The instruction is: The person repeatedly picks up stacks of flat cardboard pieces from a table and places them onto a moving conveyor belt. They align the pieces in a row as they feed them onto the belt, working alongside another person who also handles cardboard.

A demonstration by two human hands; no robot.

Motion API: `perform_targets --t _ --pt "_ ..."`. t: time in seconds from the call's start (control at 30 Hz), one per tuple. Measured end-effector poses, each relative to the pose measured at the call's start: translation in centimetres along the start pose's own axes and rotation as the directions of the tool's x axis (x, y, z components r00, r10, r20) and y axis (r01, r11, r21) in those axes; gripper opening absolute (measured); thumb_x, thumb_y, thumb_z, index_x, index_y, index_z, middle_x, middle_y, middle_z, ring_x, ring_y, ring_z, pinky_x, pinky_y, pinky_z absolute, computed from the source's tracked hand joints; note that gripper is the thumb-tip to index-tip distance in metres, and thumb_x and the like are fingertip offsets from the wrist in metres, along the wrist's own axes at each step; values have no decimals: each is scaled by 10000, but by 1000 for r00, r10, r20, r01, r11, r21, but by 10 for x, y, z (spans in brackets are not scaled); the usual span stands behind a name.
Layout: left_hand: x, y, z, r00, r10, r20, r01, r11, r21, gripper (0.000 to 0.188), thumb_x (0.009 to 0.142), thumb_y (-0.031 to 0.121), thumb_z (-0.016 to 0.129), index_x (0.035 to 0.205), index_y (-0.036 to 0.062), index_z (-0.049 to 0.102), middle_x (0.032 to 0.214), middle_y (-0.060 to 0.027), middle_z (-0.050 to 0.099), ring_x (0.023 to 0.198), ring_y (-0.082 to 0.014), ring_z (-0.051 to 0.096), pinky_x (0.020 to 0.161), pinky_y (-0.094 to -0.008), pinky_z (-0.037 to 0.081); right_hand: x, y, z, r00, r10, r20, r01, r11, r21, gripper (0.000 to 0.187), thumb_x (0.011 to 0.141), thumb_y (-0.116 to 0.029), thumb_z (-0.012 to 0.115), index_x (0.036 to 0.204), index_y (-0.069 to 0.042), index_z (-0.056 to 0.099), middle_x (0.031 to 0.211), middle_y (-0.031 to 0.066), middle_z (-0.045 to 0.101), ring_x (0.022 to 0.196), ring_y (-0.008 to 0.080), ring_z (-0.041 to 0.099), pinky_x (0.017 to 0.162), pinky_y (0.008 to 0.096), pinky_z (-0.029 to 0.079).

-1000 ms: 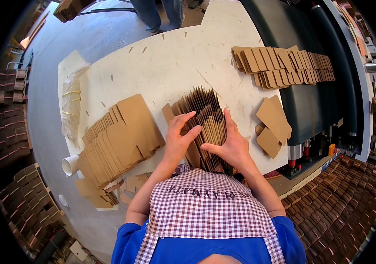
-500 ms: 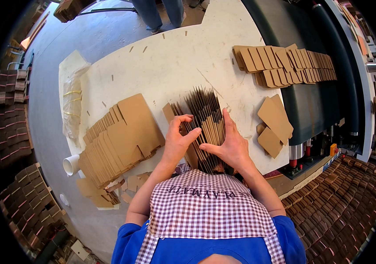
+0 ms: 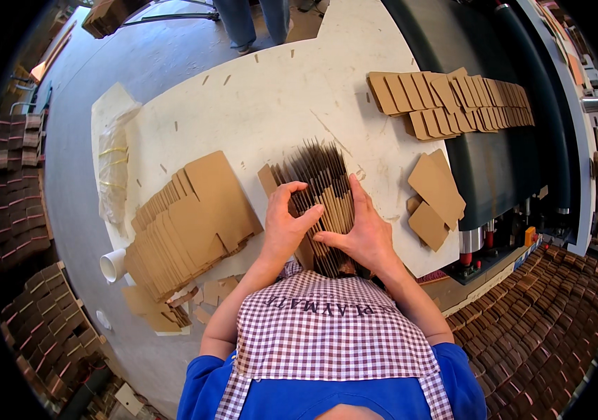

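Note:
A bundle of flat brown cardboard pieces (image 3: 332,198) stands on edge on the white table close to my apron, its upper edges dark and fanned out. My left hand (image 3: 286,222) curls around the bundle's left side, with the thumb over the top edges. Along the right side lies my right hand (image 3: 367,227), its fingers stretched upward and its thumb across the top edges toward the left thumb. Between them both hands hold the bundle. A wider cardboard piece (image 3: 268,180) leans at its left. The bundle's lower end is partly hidden by the apron.
Left of my hands lies a spread pile of cardboard blanks (image 3: 204,203), beside a white tube (image 3: 113,265) and a clear plastic bag (image 3: 114,164). To the right, overlapping cardboard pieces (image 3: 453,98) lie across a dark conveyor belt (image 3: 498,164), with loose pieces (image 3: 435,185) nearby. Another person's legs (image 3: 253,21) show beyond the table.
The left-hand pieces of the bundle now sit closer to the rest, narrowing the gap seen earlier. Both hands keep nearly the same place; the view has shifted slightly.

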State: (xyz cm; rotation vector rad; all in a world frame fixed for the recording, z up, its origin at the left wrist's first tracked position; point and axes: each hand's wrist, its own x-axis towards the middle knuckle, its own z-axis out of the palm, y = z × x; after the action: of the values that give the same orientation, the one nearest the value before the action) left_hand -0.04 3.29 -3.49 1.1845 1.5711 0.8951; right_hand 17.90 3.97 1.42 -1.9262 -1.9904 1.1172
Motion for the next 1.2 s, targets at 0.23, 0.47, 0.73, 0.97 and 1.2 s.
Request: perform_targets --t 0.23,0.47,0.73,0.97,1.2 --pt "2 -5 4 1000 -24 12 25 998 -49 464 802 244 745 1174 55 540 1084 -72 613 954 -150 605 838 -299 451 0 2 1 1000 -1 2 1 1000 -16 1213 633 -607 800 1529 -79 175 1505 179 365 1301 338 487 915 462 508" --pt "4 9 8 999 -45 -14 44 998 -53 519 764 270 778 1174 35 561 1145 -131 582 1113 -280 549 950 -393 439 0 2 -2 1000 1 17 -1 1000 -1 1210 637 -601 799 1530 -87 164 1508 173 359 1311 338 476 924 466 506" --pt "8 20 19 995 65 -75 -60 996 62 518 779 227 759 1220 39 563 1143 -139 605 1101 -280 564 945 -389 452 0 2 -6 999 4 31 -4 1000 7 1209 643 -590 802 1531 -82 157 1506 175 355 1319 336 466 927 461 507" --pt "10 12 18 1000 -15 -27 13 996 -85 511 777 218 760 1212 38 562 1137 -139 603 1102 -282 559 939 -386 451 -2 5 -7 1000 -5 12 5 999 37 1209 644 -596 799 1527 -65 167 1497 177 362 1313 333 473 912 462 516" --pt "7 24 22 995 76 -61 -66 985 157 606 721 276 808 1214 39 547 1161 -142 593 1107 -303 546 949 -411 444 -1 7 -7 1000 -21 1 21 999 27 1203 652 -610 788 1526 -62 169 1491 175 373 1294 333 494 900 455 523"
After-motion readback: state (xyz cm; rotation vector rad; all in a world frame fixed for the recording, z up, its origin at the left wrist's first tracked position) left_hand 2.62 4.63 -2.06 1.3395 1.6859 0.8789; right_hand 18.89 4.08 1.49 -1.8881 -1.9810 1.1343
